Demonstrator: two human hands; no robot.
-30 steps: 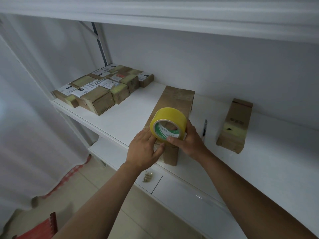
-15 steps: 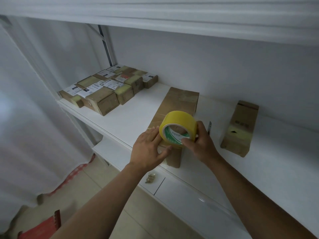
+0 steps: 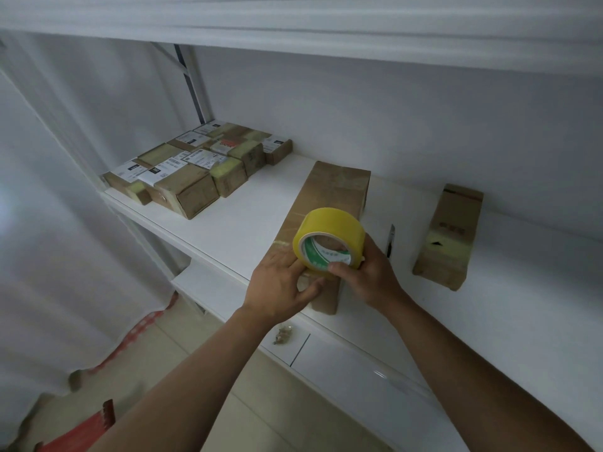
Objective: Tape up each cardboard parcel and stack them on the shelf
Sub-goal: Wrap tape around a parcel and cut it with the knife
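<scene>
Atop the long parcel (image 3: pixel 329 203), yellow tape roll (image 3: pixel 329 238) in right hand (image 3: pixel 368 272) grip, left hand (image 3: pixel 280 285) flat alongside.

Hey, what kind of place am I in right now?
Probably a small parcel packing or storage room: labelled cardboard parcels grouped on a white shelf, and a yellow tape roll held over a long box.

Your right hand (image 3: pixel 368 272) and the yellow tape roll (image 3: pixel 329 239) hide the near top of the long parcel (image 3: pixel 329 197). Left of this parcel, the labels on the stacked boxes (image 3: pixel 192 171) are too small to read. You cannot tell what the thin dark object (image 3: pixel 390 244) right of it is.
</scene>
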